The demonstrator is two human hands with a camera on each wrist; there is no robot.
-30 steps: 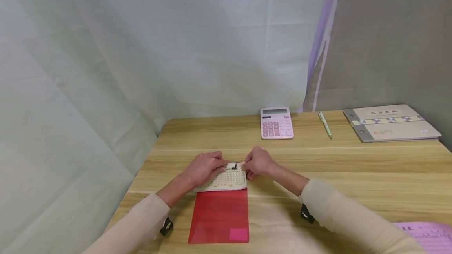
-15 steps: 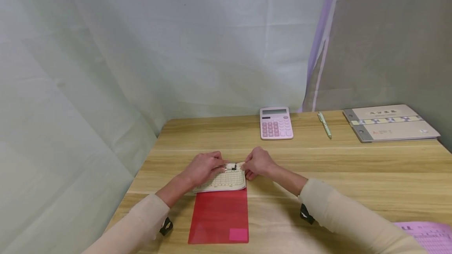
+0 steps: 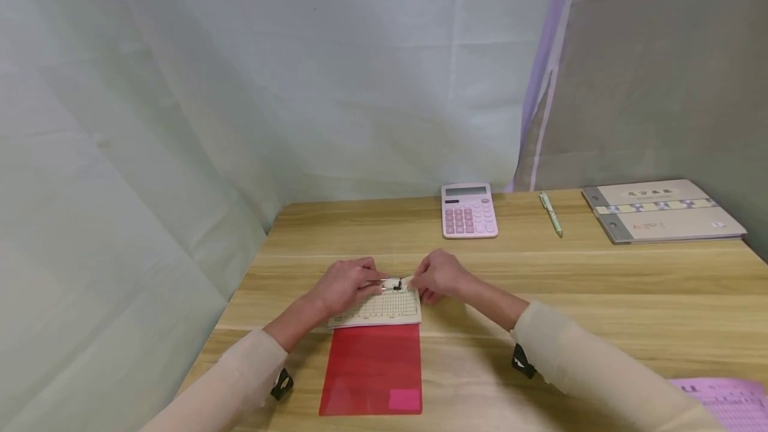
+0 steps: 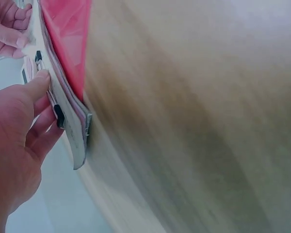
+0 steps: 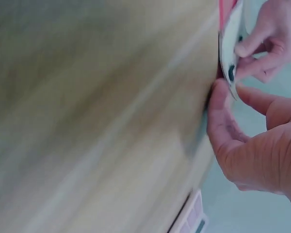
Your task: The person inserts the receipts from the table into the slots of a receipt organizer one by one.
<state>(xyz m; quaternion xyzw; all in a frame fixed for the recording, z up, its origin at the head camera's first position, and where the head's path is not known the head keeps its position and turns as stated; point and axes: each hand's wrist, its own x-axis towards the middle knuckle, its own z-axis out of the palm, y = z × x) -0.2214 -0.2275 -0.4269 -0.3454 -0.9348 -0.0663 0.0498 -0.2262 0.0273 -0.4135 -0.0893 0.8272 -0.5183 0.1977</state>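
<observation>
A cream stack of sheets printed with a grid (image 3: 384, 309) lies across the upper part of a see-through red cover (image 3: 373, 369). A thin metal paper fastener with black sliders (image 4: 59, 116) runs along the stack's far edge. My left hand (image 3: 348, 285) pinches that edge at the fastener. In the left wrist view its thumb presses the strip between the two sliders, while its fingertips are partly hidden behind. My right hand (image 3: 441, 273) pinches the far right corner of the sheets. The right wrist view shows its thumb and finger (image 5: 218, 97) on either side of that corner.
Along the back of the wooden table (image 3: 516, 379) are a pink calculator (image 3: 470, 211), a pale green pen (image 3: 551, 213) and a grey-spined binder (image 3: 663, 211). A pink printed sheet (image 3: 729, 402) lies at the right front. Pale cloth (image 3: 372, 72) hangs behind the table.
Both hands stay at nearly the same spots. The near right corner of the sheets lies slightly farther right and flatter than before.
</observation>
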